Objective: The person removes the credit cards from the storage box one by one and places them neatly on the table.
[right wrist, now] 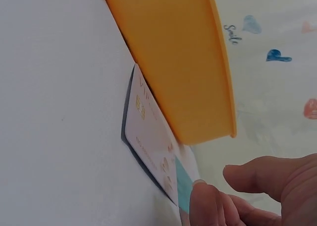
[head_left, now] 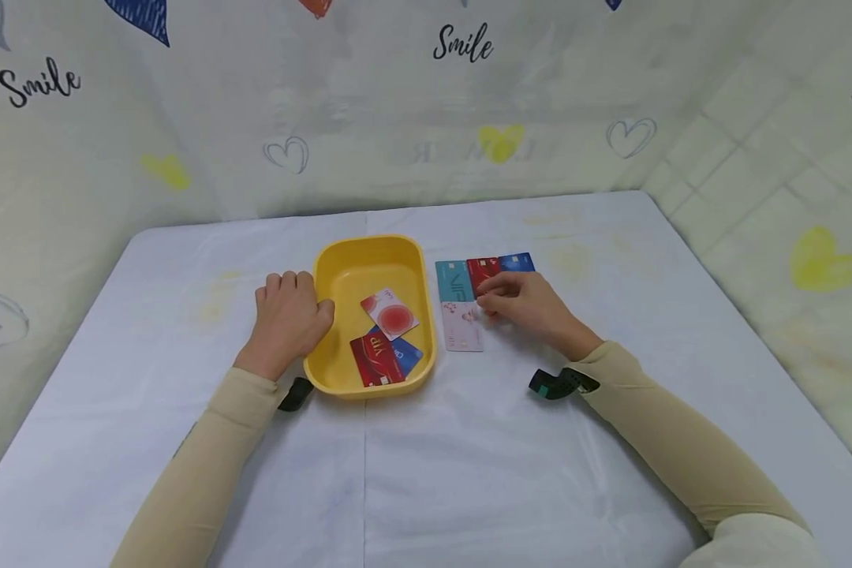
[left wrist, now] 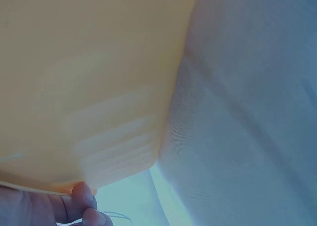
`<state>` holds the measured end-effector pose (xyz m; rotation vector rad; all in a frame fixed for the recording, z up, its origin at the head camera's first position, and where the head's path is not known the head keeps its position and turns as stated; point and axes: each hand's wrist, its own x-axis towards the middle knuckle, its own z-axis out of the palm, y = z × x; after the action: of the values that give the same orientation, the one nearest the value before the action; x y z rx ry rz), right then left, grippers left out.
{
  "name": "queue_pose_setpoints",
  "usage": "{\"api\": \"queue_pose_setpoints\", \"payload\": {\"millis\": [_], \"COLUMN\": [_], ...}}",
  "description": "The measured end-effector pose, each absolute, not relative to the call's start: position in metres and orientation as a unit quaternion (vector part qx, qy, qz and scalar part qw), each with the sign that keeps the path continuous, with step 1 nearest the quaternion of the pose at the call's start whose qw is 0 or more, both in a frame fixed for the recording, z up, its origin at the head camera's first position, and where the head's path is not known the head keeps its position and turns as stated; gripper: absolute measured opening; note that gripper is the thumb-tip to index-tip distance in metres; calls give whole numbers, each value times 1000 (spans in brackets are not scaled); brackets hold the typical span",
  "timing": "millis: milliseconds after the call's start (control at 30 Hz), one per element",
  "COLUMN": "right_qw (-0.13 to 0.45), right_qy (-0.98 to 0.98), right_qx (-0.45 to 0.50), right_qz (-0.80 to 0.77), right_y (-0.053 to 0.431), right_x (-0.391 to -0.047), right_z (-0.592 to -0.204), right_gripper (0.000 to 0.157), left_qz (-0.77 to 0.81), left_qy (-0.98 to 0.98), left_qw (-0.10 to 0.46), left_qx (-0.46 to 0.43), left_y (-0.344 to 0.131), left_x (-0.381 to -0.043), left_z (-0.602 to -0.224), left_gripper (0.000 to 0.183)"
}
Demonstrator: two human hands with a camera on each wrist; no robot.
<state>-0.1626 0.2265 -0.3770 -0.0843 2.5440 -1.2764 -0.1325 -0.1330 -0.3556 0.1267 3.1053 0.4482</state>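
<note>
Resting against the tray: your left hand [head_left: 289,319] lies on the bench [head_left: 468,457] with its fingers curled at the left wall of the yellow tray [head_left: 341,260]; the left wrist view shows fingertips [left wrist: 85,195] touching the tray's outer wall [left wrist: 89,87]. It steadies the tray by contact rather than clasping it, and holds nothing.
Right grip: your right hand [head_left: 521,304] has its fingers bent down onto the red card [head_left: 481,272], pinching it at its near edge. The right wrist view shows a fingertip [right wrist: 205,203] pressing on the card edges just beside the tray wall [right wrist: 173,62].
Where the red card lies: just right of the tray, on the bench, in the far row between the teal card [head_left: 453,280] and the blue card [head_left: 517,261]; it sits under your fingertips, not lifted clear as far as the head view shows.
Pink card: the pale pink card [head_left: 461,326] lies nearer you, below the teal one, touching the tray's right side [right wrist: 148,141].
Inside the tray: a white card with a red circle [head_left: 390,313], a red card with gold lettering [head_left: 372,359] and a blue one [head_left: 408,355] partly beneath it.
Backdrop: a cloth printed with hearts and the word Smile [head_left: 463,43].
</note>
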Motion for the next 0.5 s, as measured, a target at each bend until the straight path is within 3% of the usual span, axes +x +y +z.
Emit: {"api": "queue_pose_setpoints", "payload": {"millis": [500], "right_qw": [142], "right_qy": [878], "right_qx": [-50], "right_qz": [-455], "right_y": [214], "right_x": [-171], "right_z": [-359], "right_gripper": [35], "left_qz": [138], "left_qy": [990], "left_qw": [-1], "left_qx": [36], "left_y": [-133], "left_x": [-132], "left_z": [-353], "left_gripper": [35]}}
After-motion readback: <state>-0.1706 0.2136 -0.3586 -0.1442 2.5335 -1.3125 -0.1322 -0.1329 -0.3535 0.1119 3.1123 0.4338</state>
